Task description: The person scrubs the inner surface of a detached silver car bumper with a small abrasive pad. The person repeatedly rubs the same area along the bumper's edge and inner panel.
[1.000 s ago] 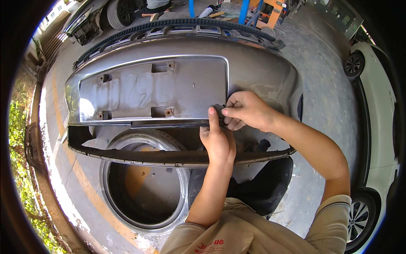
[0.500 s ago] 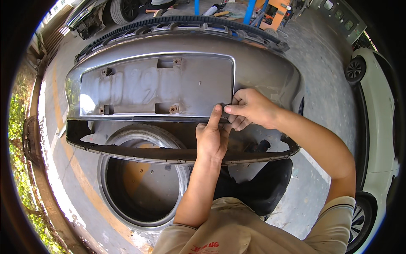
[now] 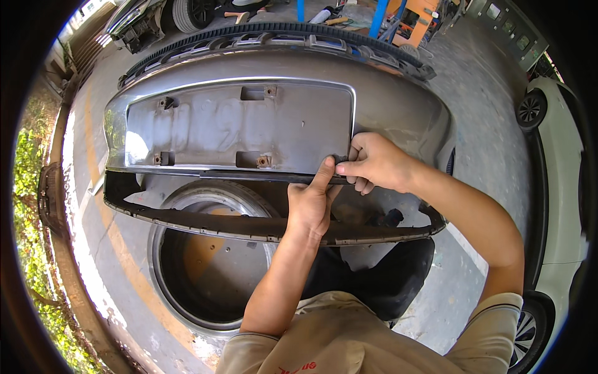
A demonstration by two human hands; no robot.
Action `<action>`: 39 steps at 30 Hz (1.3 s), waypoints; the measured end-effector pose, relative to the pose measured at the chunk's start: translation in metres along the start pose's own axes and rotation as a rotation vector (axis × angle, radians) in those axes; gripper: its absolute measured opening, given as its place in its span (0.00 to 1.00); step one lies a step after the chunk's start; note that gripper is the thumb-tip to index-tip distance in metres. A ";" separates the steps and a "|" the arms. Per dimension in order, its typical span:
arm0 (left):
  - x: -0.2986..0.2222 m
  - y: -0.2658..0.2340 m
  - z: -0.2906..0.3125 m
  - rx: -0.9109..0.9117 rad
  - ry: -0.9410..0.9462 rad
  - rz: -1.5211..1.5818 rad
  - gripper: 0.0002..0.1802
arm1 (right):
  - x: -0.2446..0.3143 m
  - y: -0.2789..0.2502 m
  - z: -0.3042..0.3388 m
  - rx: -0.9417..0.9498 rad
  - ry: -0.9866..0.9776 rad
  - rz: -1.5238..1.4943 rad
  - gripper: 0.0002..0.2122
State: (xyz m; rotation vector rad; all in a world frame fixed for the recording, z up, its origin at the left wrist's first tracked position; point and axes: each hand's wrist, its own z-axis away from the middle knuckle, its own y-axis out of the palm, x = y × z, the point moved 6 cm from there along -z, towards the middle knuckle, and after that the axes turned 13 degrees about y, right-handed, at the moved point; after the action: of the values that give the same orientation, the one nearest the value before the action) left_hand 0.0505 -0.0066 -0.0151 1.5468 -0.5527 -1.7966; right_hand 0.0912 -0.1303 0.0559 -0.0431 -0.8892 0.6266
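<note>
Where right hand [image 3: 377, 163] meets bumper [image 3: 398, 112]: small dark part, indistinct

Below you: one round metal drum [image 3: 205, 274], open-topped, rusty brown inside, standing on the concrete floor [image 3: 486, 124]. At your right: a white car [image 3: 564, 187], two wheels showing. Far edge: a dark tyre [image 3: 187, 12], blue posts [image 3: 379, 15], an orange machine [image 3: 420, 12]. At your left: a yellow floor stripe [image 3: 118, 249], green foliage [image 3: 31, 206].

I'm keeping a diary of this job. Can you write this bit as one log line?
left hand: finger on bumper edge | right hand: pinching same edge | tyre below
</note>
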 end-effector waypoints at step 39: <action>0.009 0.011 0.008 -0.022 0.163 0.114 0.09 | 0.001 0.002 0.001 -0.082 0.032 -0.034 0.15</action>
State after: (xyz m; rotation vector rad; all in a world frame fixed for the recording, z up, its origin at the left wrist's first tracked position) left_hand 0.0448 -0.0214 -0.0122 1.5974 -0.5292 -1.5701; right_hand 0.0898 -0.1279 0.0566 -0.1110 -0.8827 0.5563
